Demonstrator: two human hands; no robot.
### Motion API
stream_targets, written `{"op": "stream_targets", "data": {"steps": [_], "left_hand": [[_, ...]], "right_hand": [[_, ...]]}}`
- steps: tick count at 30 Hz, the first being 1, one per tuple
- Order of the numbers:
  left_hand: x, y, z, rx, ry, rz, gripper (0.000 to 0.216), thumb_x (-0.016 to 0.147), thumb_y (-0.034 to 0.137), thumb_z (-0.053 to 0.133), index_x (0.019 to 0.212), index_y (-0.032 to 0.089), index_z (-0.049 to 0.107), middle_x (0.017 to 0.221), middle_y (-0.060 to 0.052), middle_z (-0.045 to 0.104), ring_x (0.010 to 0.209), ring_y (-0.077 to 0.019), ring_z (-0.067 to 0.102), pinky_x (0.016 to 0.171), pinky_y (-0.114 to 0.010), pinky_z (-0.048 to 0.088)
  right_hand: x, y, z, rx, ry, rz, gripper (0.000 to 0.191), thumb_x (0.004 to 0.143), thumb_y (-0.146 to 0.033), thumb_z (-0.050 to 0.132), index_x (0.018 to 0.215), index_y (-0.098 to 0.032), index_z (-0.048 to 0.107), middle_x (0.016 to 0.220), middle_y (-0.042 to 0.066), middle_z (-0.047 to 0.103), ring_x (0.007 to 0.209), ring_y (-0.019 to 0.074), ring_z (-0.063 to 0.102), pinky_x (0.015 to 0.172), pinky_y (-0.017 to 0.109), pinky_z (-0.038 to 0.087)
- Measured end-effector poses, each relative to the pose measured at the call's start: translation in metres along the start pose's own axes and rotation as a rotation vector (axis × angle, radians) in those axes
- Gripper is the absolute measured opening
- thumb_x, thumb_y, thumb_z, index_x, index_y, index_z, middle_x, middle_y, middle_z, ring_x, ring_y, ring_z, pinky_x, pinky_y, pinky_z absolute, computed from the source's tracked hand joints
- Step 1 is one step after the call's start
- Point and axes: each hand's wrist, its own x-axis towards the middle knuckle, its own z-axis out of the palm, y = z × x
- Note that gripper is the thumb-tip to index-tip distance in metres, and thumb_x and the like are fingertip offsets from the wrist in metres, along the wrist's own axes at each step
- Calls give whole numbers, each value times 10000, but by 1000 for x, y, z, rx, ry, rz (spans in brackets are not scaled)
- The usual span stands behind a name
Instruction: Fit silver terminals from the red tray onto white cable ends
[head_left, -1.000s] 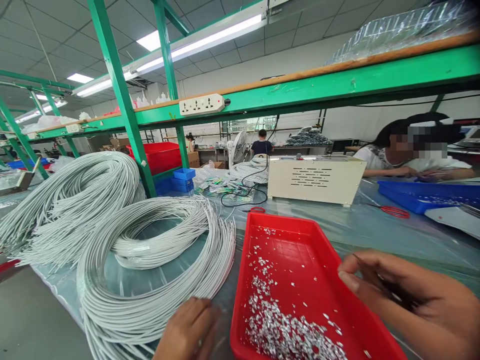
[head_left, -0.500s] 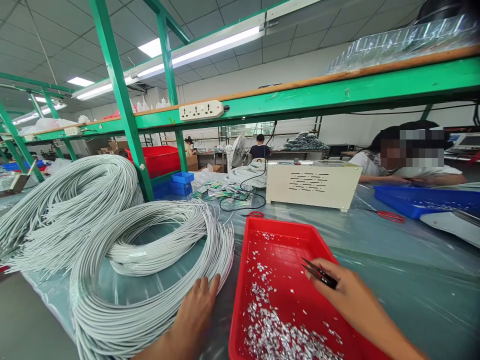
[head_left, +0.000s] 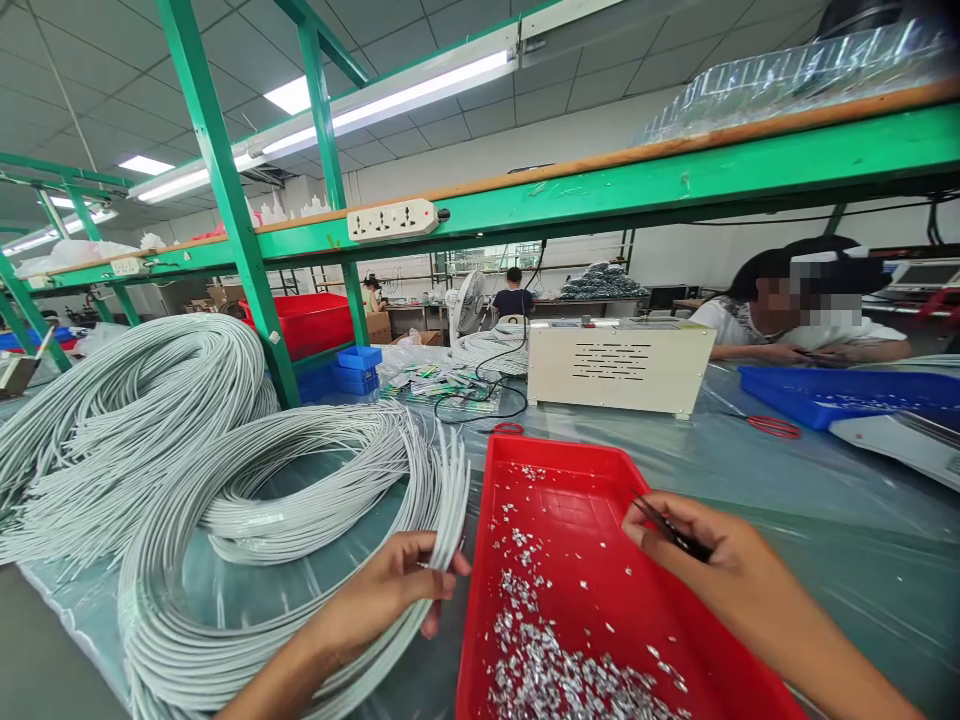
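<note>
Fingers of the left hand (head_left: 390,590) pinch a few wires (head_left: 442,520) off one of two coils (head_left: 225,560); right hand (head_left: 705,560) grips what look like tweezers (head_left: 671,530) over one tray (head_left: 570,510).

cable coil (head_left: 247,560) left of tray (head_left: 592,480)

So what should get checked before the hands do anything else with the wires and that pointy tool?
1. Left hand gripping the grey wires: ok, fingers pinch a few near their ends.
2. Right hand holding the tweezers: ok.
3. Tweezer tips shut or open: cannot tell.
4. Red tray within reach: ok, between both hands.
5. Silver bits in tray: ok.
6. Just one wire picked: cannot tell.
</note>
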Motion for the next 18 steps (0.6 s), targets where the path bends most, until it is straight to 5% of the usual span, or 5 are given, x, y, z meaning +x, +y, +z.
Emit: {"op": "stream_targets", "data": {"steps": [9,13,18], "left_hand": [[33,14,62,-433,-176,64,468,635,455,733,900,105,573,491,2,636,388,-83,533,436,-186,410],[33,-1,67,-545,-119,23,481,656,316,750,1009,131,481,562,-11,694,410,-78,568,460,-174,429],[30,-10,62,-609,-150,-20,351,641,251,778,860,126,533,587,-43,711,446,-92,604,479,-187,463]], "right_hand": [[-9,-30,35,255,-261,129,203,761,-365,528,717,-201,639,749,36,694,774,239,632,710,326,463],[-14,-28,45,343,-329,183,210,748,-366,550,712,-181,642,722,44,688,816,266,631,743,341,448],[-18,-21,63,430,-416,203,239,740,-368,580,611,-167,582,556,-3,565,586,186,551,582,282,394]]}}
